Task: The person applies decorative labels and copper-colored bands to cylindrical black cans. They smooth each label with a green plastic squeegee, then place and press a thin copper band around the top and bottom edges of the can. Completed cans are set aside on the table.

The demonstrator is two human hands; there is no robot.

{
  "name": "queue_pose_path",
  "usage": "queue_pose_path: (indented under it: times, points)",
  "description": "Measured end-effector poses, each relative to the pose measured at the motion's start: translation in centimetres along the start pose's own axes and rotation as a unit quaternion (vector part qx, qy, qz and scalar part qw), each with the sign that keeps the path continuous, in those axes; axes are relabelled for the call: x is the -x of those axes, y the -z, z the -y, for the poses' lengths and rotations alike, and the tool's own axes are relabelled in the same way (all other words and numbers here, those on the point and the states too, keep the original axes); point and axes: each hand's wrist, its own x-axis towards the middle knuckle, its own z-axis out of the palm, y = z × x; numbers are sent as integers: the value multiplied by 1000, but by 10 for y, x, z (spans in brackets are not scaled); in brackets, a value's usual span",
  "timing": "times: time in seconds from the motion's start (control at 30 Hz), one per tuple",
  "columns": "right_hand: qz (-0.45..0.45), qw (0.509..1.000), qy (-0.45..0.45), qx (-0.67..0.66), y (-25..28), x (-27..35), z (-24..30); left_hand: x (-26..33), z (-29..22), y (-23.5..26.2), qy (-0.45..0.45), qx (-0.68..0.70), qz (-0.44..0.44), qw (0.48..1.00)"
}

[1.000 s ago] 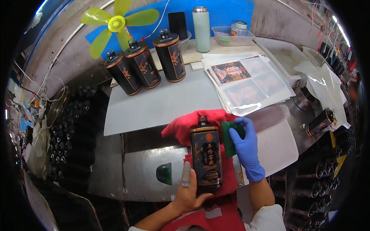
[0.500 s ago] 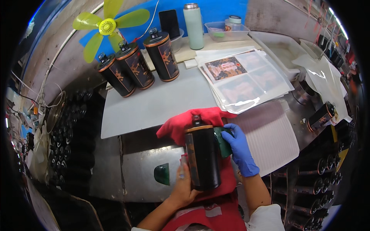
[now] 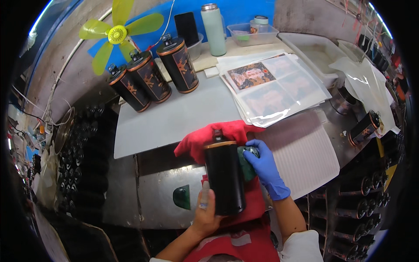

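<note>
Now that the bottle (image 3: pixel 224 179), six o'clock, gripped by your left hand (image 3: pixel 207 217), shows plain black, no longer print, a fresh side faces you; right hand (image 3: pixel 266 169) pinches green pad (image 3: pixel 248 171), bottle's two o'clock.

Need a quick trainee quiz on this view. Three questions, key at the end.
1. How many black bottles stand on the grey board?
2. True or false: the bottle in the bare left hand shows a plain black side to the camera.
3. The gloved right hand holds: A) a flask, B) a green pad, C) a phone.

Key: 1. Three. 2. True. 3. B.
</note>
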Motion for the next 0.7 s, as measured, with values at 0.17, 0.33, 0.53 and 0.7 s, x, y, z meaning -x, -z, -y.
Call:
queue_pose_path:
  times: [0.17, 0.33, 0.53, 0.7]
  points:
    - [-46, 981, 135, 130, -25, 4, 80, -9, -35, 4, -18, -113, -17, 993]
    - [-16, 978, 105, 182, -33, -3, 81, -32, -35, 0, -35, -161, 15, 986]
    - [-24, 998, 42, 26, -4, 0, 11, 5, 0, -4, 25, 66, -7, 997]
    - [-24, 985, 131, 110, -35, 3, 80, -32, -33, 12, -3, -72, 14, 997]
